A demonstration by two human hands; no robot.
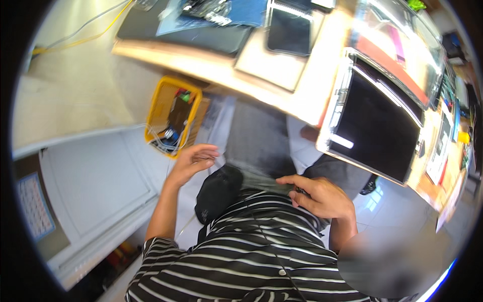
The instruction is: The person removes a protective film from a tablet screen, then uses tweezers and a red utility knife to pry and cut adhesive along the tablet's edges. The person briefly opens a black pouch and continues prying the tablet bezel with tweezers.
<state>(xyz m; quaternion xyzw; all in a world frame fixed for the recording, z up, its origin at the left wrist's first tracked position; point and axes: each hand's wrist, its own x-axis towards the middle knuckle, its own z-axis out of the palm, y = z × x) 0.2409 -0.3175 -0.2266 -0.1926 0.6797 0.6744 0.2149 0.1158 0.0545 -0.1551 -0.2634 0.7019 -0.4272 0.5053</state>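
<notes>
My left hand (193, 161) is raised in front of my body, its fingers loosely stretched and nothing in them. Just below it a black, soft, bag-like thing (219, 194) lies against my waist. My right hand (322, 196) hovers over my lap, index finger extended and thumb apart from it. A small dark spot shows between those fingers; I cannot tell whether it is a thing or just a gap. Closest beyond this hand is a large tablet (377, 121) with a dark screen, at the table's near edge.
A yellow basket (155, 108) with cables and small items stands left of the wooden table (329, 45). On the table lie a dark phone (289, 32), a blue mat (246, 12) with small parts and a clear case (402, 45). A white panel (100, 176) is at left.
</notes>
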